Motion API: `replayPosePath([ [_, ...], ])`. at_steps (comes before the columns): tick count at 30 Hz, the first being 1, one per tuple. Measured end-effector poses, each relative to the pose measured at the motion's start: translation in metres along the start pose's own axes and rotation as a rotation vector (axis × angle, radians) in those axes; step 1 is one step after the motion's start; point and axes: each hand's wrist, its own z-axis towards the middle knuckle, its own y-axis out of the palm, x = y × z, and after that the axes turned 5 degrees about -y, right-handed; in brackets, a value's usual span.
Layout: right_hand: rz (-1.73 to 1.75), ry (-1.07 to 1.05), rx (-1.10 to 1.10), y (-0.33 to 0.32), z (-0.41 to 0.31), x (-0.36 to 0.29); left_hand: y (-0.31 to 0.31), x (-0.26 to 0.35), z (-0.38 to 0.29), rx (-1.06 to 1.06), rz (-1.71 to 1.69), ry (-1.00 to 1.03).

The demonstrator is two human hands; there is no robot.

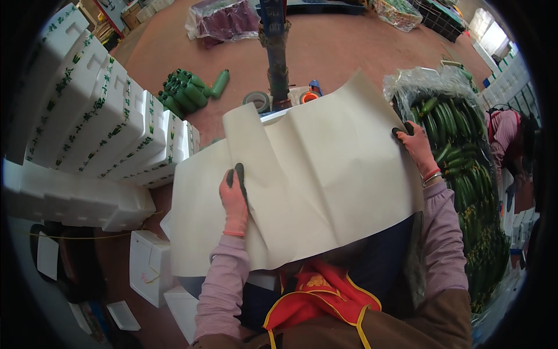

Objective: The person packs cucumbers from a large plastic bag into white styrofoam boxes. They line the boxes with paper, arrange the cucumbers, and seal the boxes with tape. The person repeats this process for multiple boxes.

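Observation:
A large cream paper sheet [348, 170], creased and folded over on itself at the left, spreads in front of me. My left hand [234, 196], in a pink glove with dark fingertips, grips the folded part near the middle. My right hand [414, 141], gloved alike, holds the sheet's right edge. Beyond the paper, a roll of grey tape [257, 101] and an orange tape dispenser [310, 96] lie at the foot of a dark post [279, 56]. A white edge, perhaps of a foam box, shows just behind the sheet; the rest is hidden beneath it.
Stacked white foam boxes [91, 104] stand at the left, with green bottles [185, 89] on the floor beyond. At the right is a long plastic-lined container of cucumbers [466, 183]. Past it, a person in pink [505, 131] bends over. Foam boxes [150, 266] sit at lower left.

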Motion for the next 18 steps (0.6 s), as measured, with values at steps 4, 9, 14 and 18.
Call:
replayPosePath([
  [4,0.023,-0.134,0.008,-0.025,0.010,-0.011,0.048,0.019,-0.031,0.056,0.519,0.386],
  [9,0.043,-0.171,0.002,-0.031,0.001,-0.043,0.149,0.049,-0.100,-0.361,0.725,0.687],
  [14,-0.005,-0.206,0.189,-0.048,0.020,-0.021,0.199,-0.001,-0.097,-0.514,1.083,0.528],
  [18,-0.060,-0.185,0.254,-0.074,0.023,0.007,0.203,-0.025,-0.090,-0.369,1.064,0.450],
])
